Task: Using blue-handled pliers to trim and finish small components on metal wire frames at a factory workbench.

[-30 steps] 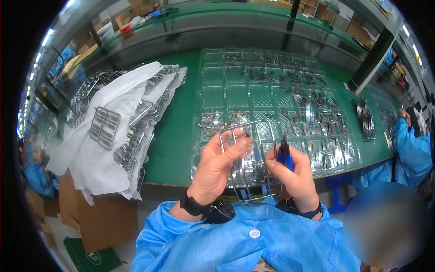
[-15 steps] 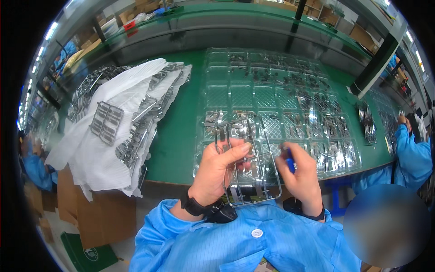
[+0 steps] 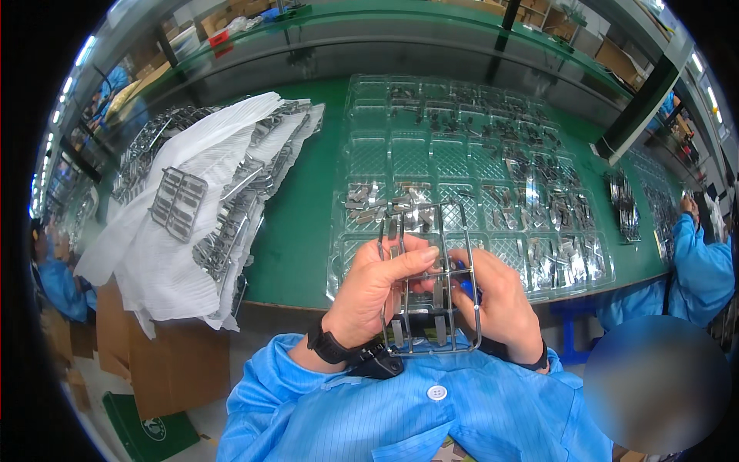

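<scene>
My left hand (image 3: 371,291) is closed on a shiny chrome-coloured sprue frame (image 3: 431,353), thumb across its bars. The frame is upright in front of my chest, with a few flat narrow parts (image 3: 439,296) still joined inside it. My right hand (image 3: 504,304) is curled round a blue-handled hand tool (image 3: 467,288) behind the frame's right bar; the tool's tip is hidden by fingers and frame. Just beyond my hands lie clear plastic compartment trays (image 3: 369,158), and several compartments hold loose shiny parts (image 3: 369,208).
At the left, a tall pile of sprue frames (image 3: 250,173) is layered with white sheets (image 3: 165,266); one frame (image 3: 178,204) lies on top. Another stack of frames (image 3: 622,206) stands at the right by a dark post (image 3: 635,115). Co-workers in blue (image 3: 702,258) sit on both sides.
My right hand with the blue-handled tool has moved left, up against the frame. The frame has turned slightly and shifted a little right; fewer parts show in it.
</scene>
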Motion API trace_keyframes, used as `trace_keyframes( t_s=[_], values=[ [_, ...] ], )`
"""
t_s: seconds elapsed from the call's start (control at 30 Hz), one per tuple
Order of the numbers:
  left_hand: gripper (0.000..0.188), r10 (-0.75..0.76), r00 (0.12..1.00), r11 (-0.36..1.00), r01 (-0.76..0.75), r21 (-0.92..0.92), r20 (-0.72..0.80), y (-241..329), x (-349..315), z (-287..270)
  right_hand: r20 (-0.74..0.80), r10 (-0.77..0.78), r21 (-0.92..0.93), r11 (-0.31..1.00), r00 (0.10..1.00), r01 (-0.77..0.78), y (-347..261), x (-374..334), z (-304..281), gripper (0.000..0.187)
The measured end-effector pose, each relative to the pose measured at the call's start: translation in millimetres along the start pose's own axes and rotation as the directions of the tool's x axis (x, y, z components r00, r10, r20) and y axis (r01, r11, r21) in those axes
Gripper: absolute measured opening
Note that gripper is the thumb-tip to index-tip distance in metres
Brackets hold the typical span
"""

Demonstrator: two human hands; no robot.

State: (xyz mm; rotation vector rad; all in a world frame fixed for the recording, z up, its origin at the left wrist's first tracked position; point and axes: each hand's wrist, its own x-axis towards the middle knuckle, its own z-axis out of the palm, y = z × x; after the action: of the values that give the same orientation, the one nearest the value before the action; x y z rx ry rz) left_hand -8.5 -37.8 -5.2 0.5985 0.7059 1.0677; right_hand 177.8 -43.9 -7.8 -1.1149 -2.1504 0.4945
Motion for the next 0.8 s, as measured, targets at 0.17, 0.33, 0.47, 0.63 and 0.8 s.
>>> trace_keyframes(
  t_s=[0.17,0.33,0.47,0.63,0.8],
  values=[
    [0.013,-0.009,1.0,1.0,0.009,0.008,-0.005,0.0,0.4,0.1,-0.003,0.018,-0.028,0.999,1.0,-0.018,0.2,-0.8,-1.6,0.027],
    [0.016,0.068,0.987,0.992,-0.051,0.117,-0.145,-6.8,9.2,-9.4,0.113,0.172,-0.274,0.952,0.979,-0.135,4.9,-5.2,-3.8,0.02],
    [0.029,0.223,0.962,0.909,-0.147,0.389,-0.159,-6.2,16.0,-24.4,0.03,0.317,-0.367,0.886,0.948,-0.285,6.8,-16.0,-19.6,0.02],
    [0.03,0.214,0.966,0.905,-0.14,0.403,-0.144,-1.4,21.1,-13.8,-0.147,0.308,0.067,0.951,0.94,-0.301,3.6,-8.9,-12.7,0.027],
    [0.027,0.212,0.972,0.964,-0.19,0.188,-0.104,-4.7,21.5,-7.7,-0.026,0.391,0.516,0.793,0.92,-0.323,9.8,1.3,7.5,0.014]
  ],
)
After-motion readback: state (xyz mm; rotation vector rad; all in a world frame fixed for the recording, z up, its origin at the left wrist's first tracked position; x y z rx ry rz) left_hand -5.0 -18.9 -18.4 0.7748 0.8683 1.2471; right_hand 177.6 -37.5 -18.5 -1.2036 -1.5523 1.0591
